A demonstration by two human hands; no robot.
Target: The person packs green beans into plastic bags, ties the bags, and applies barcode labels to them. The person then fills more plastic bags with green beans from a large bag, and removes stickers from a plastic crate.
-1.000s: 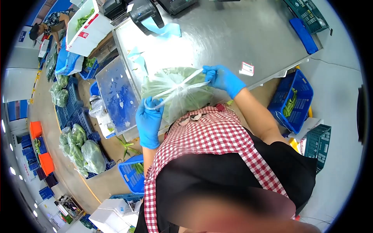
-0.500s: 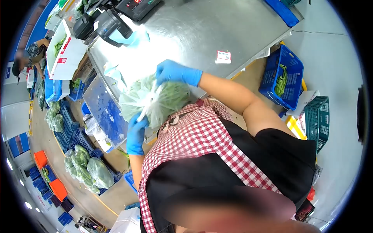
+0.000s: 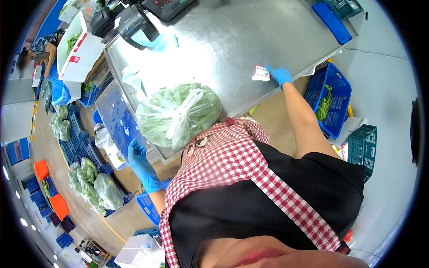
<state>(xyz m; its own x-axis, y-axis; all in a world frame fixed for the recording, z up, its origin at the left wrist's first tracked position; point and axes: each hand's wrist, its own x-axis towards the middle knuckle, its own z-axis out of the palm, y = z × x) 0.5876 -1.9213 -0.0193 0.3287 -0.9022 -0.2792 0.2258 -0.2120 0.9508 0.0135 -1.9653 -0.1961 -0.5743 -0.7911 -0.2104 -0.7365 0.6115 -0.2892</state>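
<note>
A clear plastic bag point(image 3: 154, 117) full of green vegetables rests on the near corner of the metal table, its top tied in a white knot. My left hand point(image 3: 144, 166), in a blue glove, is beside the bag at its lower left, apart from it, with loosely bent fingers and nothing in them. Out to the right, my right hand point(image 3: 281, 77), also gloved in blue, reaches over the table edge. Its outstretched fingertips meet the right edge of a white label point(image 3: 262, 71) with a red border, which lies on the table.
The metal table point(image 3: 232, 40) carries a black device point(image 3: 136, 29) and a scale with a keypad point(image 3: 165, 6). A blue basket point(image 3: 337, 105) of green pods stands at right, a green crate point(image 3: 363, 147) below it. Bagged vegetables point(image 3: 107, 192) lie at left. Another person point(image 3: 44, 47) bends at far left.
Both hands have let go of the bag's tied top. My right hand has moved right to the label, while my left has drawn back down and left. The view has shifted slightly.
</note>
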